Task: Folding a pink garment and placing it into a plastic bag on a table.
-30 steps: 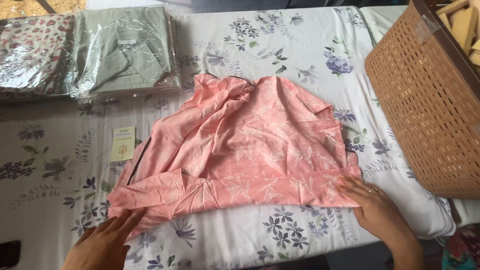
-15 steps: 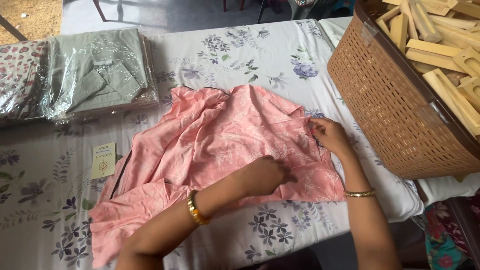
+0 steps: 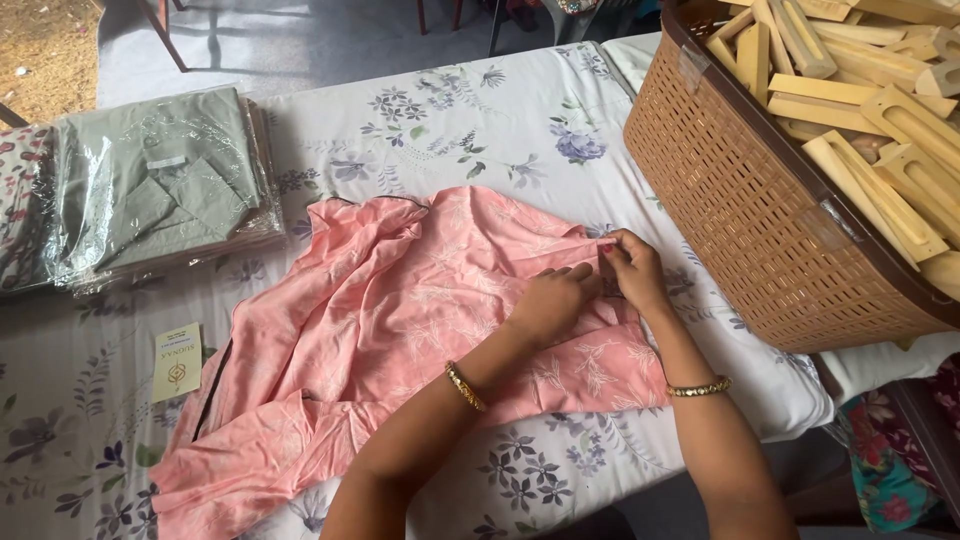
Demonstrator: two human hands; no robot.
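White floral cloth covers the bench [image 3: 480, 110], where a pink garment [image 3: 400, 330] lies spread and rumpled at the middle. Both hands meet at its right edge: the left hand [image 3: 550, 300] and the right hand [image 3: 632, 268] each pinch a fold of the pink fabric with curled fingers. Just to the right stands a brown woven basket [image 3: 760, 210], filled with pale wooden blocks [image 3: 870, 110]. At far left lie plastic-wrapped folded garments [image 3: 150, 190], with a small card [image 3: 177, 360] below them.

You look down on a table [image 3: 420, 120] under a white floral cloth, daylight on the grey floor [image 3: 300, 40] beyond its far edge, chair legs [image 3: 165, 30] standing there, bare earth [image 3: 45, 60] past its far left corner.
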